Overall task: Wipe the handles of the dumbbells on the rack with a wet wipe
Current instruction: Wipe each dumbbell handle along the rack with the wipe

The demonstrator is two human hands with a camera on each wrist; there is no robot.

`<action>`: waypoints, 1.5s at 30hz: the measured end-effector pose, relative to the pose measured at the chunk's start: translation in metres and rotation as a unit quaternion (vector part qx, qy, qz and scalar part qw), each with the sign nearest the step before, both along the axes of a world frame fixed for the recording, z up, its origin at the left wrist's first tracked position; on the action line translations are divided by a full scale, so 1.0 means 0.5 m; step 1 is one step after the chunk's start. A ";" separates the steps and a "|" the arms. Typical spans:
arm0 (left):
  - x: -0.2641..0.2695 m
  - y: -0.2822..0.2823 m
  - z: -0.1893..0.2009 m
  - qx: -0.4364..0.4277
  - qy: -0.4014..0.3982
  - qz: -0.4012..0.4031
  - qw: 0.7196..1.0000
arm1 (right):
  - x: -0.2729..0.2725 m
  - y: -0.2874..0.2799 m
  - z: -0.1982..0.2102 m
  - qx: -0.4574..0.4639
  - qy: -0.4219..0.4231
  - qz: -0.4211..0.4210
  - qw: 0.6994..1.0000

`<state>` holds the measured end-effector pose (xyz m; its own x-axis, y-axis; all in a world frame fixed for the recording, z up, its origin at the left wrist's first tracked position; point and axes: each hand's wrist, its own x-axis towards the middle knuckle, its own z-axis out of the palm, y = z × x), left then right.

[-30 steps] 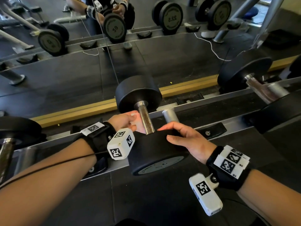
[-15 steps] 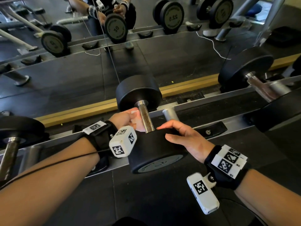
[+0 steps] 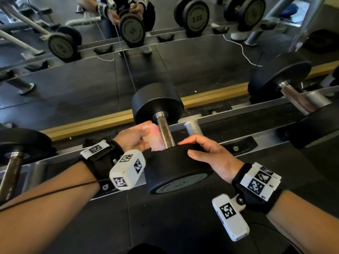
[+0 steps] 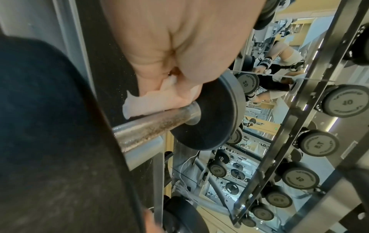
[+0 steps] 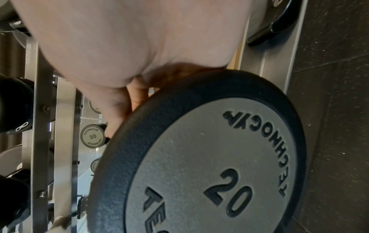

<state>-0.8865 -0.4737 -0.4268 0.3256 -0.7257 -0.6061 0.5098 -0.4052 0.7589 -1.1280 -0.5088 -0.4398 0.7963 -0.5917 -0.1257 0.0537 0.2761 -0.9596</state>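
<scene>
A black dumbbell marked 20 (image 3: 176, 165) (image 5: 209, 165) lies across the rack rails in the middle, its knurled steel handle (image 3: 166, 132) (image 4: 151, 126) pointing away from me. My left hand (image 3: 135, 137) (image 4: 179, 55) holds a crumpled white wet wipe (image 3: 155, 137) (image 4: 147, 104) and presses it against the left side of the handle. My right hand (image 3: 207, 153) (image 5: 129, 47) rests on top of the near head, thumb and fingers curled over its rim. The underside of the handle is hidden.
Another dumbbell (image 3: 286, 85) sits on the rack (image 3: 238, 114) to the right, and one (image 3: 16, 149) to the left. A floor mirror behind the rack reflects dumbbells and my hands. Black rubber flooring (image 3: 165, 226) lies below.
My left hand with the wipe has slid a little farther up the handle toward the far head. The right hand stays on the near head.
</scene>
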 end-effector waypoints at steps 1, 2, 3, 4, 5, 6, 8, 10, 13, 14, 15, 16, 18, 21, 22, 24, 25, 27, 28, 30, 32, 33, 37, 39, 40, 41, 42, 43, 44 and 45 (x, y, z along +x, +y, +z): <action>-0.011 -0.007 0.000 -0.011 -0.005 0.005 1.000 | 0.000 0.001 0.000 0.001 -0.001 -0.003 1.000; -0.023 -0.012 -0.001 -0.017 -0.011 0.004 1.000 | 0.000 0.002 0.000 0.003 -0.001 -0.006 1.000; -0.033 -0.012 -0.007 -0.017 -0.021 -0.005 1.000 | 0.000 0.002 -0.001 0.004 -0.001 -0.009 1.000; -0.039 -0.009 -0.013 -0.009 -0.033 -0.019 0.999 | -0.001 0.002 -0.003 0.005 -0.001 -0.009 1.000; -0.041 -0.002 -0.020 0.004 -0.040 -0.037 0.998 | -0.001 0.002 -0.004 0.006 -0.002 -0.008 1.000; -0.039 0.008 -0.023 0.021 -0.035 -0.059 0.997 | -0.001 0.001 -0.004 0.008 -0.003 -0.005 1.000; -0.030 0.029 -0.023 0.049 -0.002 -0.102 0.994 | -0.002 0.000 -0.003 0.009 0.000 0.000 1.000; -0.013 0.043 -0.017 0.068 0.022 -0.118 0.990 | -0.003 0.000 -0.004 0.007 0.003 0.002 1.000; 0.018 0.046 -0.001 0.046 0.058 -0.086 0.994 | -0.002 -0.001 -0.005 0.011 -0.003 0.000 1.000; 0.026 0.038 0.005 0.030 0.062 -0.057 0.996 | -0.002 -0.002 -0.006 0.008 -0.004 -0.001 1.000; 0.030 0.026 0.010 0.014 0.049 -0.025 0.998 | -0.002 -0.002 -0.006 0.005 -0.003 -0.001 1.000; 0.030 0.015 0.011 0.000 0.021 0.003 1.000 | -0.001 -0.002 -0.007 0.004 -0.002 -0.002 1.000; 0.017 -0.003 0.008 -0.022 -0.034 0.027 0.999 | -0.001 -0.001 -0.006 0.005 -0.002 -0.005 1.000; -0.008 -0.011 -0.003 -0.054 -0.062 0.021 0.996 | -0.004 -0.002 -0.006 0.004 0.005 -0.004 1.000; -0.012 -0.006 -0.005 -0.067 -0.076 0.011 0.995 | -0.004 -0.003 -0.007 0.005 0.004 -0.002 1.000; -0.007 0.009 0.002 -0.098 -0.124 -0.013 0.987 | -0.003 -0.003 -0.009 0.009 -0.005 -0.002 1.000; 0.001 0.016 0.009 -0.113 -0.160 -0.025 0.980 | -0.003 -0.004 -0.009 0.011 -0.008 -0.003 1.000; 0.017 0.026 0.025 -0.131 -0.244 -0.030 0.960 | -0.002 -0.004 -0.009 0.014 -0.009 -0.001 1.000; 0.025 0.029 0.033 -0.137 -0.273 -0.022 0.952 | -0.001 -0.003 -0.009 0.014 -0.009 -0.002 1.000; 0.034 0.025 0.044 -0.133 -0.264 -0.012 0.955 | -0.001 -0.002 -0.009 0.011 -0.007 -0.009 1.000; 0.032 0.014 0.045 -0.106 -0.218 -0.021 0.970 | -0.001 -0.001 -0.009 0.007 -0.002 -0.015 1.000; 0.028 0.008 0.041 -0.093 -0.204 -0.028 0.974 | -0.001 -0.001 -0.009 0.006 -0.001 -0.016 1.000; -0.009 -0.011 0.014 -0.074 -0.168 -0.060 0.981 | -0.002 -0.002 -0.009 0.006 -0.003 -0.013 1.000; -0.027 -0.012 0.006 -0.065 -0.194 -0.092 0.974 | -0.002 -0.003 -0.010 0.009 -0.003 -0.012 1.000; -0.032 -0.011 0.005 -0.059 -0.219 -0.110 0.968 | -0.002 -0.004 -0.010 0.011 -0.004 -0.012 1.000; -0.032 -0.008 0.006 -0.052 -0.241 -0.132 0.960 | -0.001 -0.004 -0.011 0.014 -0.005 -0.012 1.000; -0.030 -0.003 0.009 -0.043 -0.252 -0.160 0.953 | 0.000 -0.004 -0.010 0.016 -0.006 -0.011 1.000; -0.027 0.004 0.013 -0.032 -0.251 -0.193 0.948 | 0.000 -0.005 -0.009 0.018 -0.007 -0.010 1.000; -0.022 0.011 0.016 -0.018 -0.243 -0.229 0.942 | 0.001 -0.004 -0.008 0.020 -0.009 -0.010 1.000; -0.016 0.019 0.020 -0.006 -0.226 -0.263 0.938 | 0.001 -0.003 -0.007 0.020 -0.009 -0.010 1.000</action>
